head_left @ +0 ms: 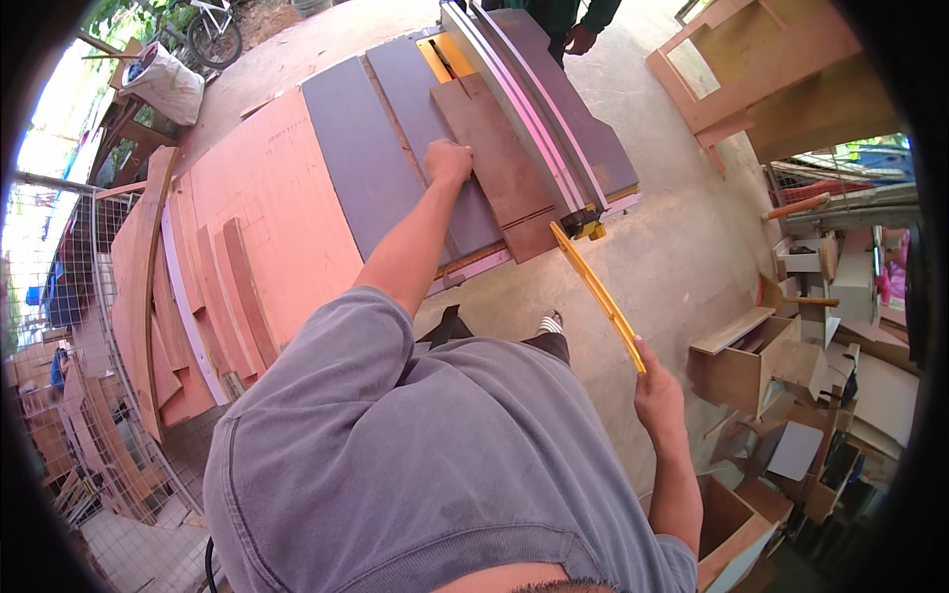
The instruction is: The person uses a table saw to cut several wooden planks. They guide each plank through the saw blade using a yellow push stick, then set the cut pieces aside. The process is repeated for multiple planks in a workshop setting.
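Head view, looking down past the wearer's grey shirt point(445, 435): a saw table point(346, 148) with a grey top stands ahead. The work, a flat brown board point(494, 158), lies lengthwise on this table, right of its middle, its near end at the table's near edge. A long metal fence point(524, 109) runs down the table just beside the board's right side, blocking that way. At the table's far end, a yellow insert point(435, 61) shows by the board's far end.

The hands are well apart. The left hand point(450, 161), over the table, is curled at the board's left edge; whether it grips or only presses, I cannot tell. The right hand point(656, 395), off the table's near right corner, is closed around a yellow stick point(601, 295), whose tip reaches the board's near right corner.

Beyond the table's far end is a co-worker's hand point(580, 40). Left of the table lies a plywood sheet point(277, 188), with wood strips point(213, 287) on it; past these stands wire mesh point(79, 257). Far left of the table are a white sack point(170, 84) and a bicycle point(213, 38). Well right of it stand a wooden frame point(820, 49) and, nearer, a jumble of wooden boxes point(736, 356).
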Available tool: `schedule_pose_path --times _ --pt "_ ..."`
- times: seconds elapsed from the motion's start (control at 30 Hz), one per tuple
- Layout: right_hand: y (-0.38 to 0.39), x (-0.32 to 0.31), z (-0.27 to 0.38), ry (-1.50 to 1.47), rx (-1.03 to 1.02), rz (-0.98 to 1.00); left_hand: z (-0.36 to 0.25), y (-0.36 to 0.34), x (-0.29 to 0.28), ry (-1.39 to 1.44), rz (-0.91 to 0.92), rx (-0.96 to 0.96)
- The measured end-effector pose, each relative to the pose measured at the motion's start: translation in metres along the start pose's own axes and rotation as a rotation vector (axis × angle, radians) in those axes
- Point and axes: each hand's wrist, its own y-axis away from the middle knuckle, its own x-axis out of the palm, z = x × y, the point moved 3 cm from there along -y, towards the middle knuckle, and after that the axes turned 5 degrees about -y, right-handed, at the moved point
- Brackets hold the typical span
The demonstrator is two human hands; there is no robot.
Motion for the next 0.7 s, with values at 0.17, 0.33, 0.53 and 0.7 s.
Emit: schedule_pose_path --times 0.17,0.33,0.53,0.7 --pt "-0.006 0.001 0.002 -0.026 -0.063 -0.03 -0.003 -0.007 -0.001 0.078 0.02 -0.077" --pt "-0.011 0.001 0.003 0.009 -0.028 -0.002 -0.004 -0.012 -0.003 0.023 0.033 -0.091" --pt "-0.016 0.0 0.01 0.003 -0.043 -0.011 -0.004 -0.024 -0.003 0.004 0.011 -0.053" --pt "-0.021 -0.001 0.016 0.006 -0.033 0.001 -0.006 -0.031 -0.002 -0.023 0.015 -0.08"
